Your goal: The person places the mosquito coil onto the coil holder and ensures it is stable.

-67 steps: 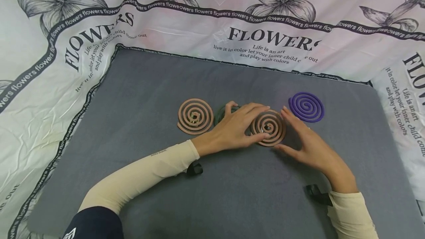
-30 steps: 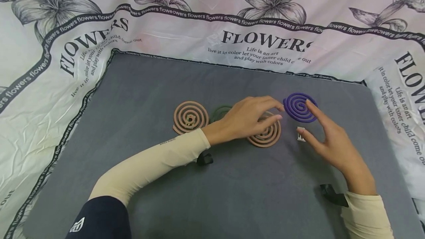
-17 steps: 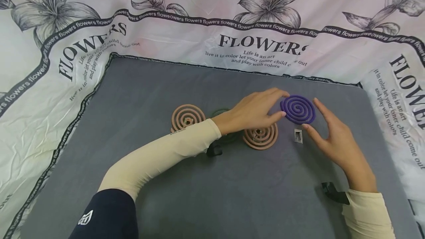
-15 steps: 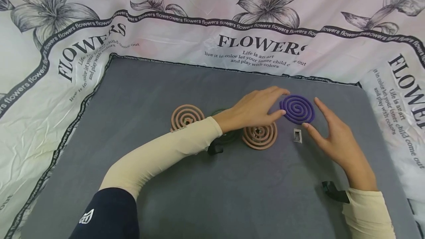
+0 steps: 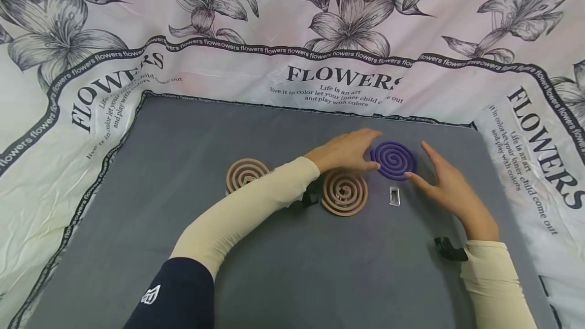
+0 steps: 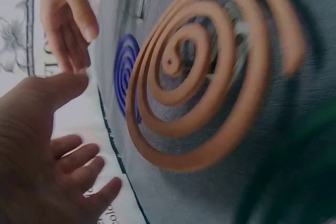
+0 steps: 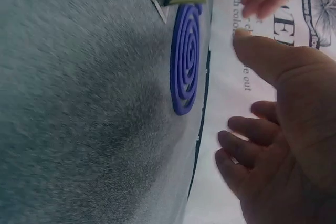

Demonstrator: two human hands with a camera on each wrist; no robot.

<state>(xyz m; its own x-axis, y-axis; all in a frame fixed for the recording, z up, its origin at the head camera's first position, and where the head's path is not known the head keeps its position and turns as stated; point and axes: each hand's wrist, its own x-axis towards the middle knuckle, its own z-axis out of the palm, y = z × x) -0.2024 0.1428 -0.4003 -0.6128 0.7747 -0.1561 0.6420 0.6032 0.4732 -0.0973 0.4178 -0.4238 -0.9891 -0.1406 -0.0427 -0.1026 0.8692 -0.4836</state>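
Observation:
In the head view a purple mosquito coil lies flat on the grey table. My left hand is at its left side, fingers spread, while my right hand stands at its right with thumb and fingers apart. The right thumb is close to the coil's edge; whether it touches is unclear. Just in front lies a small metal stand. A tan mosquito coil sits below the left hand, with pale metal showing through its gaps in the left wrist view. Neither hand grips anything.
Another tan coil lies to the left, partly behind the left sleeve. A dark green coil appears in the left wrist view, hidden by the arm in the head view. A flower-printed cloth hangs behind the table.
Both hands have moved from the right-hand tan coil to either side of the purple coil. The metal stand has come to lie before it. The head view has tilted up.

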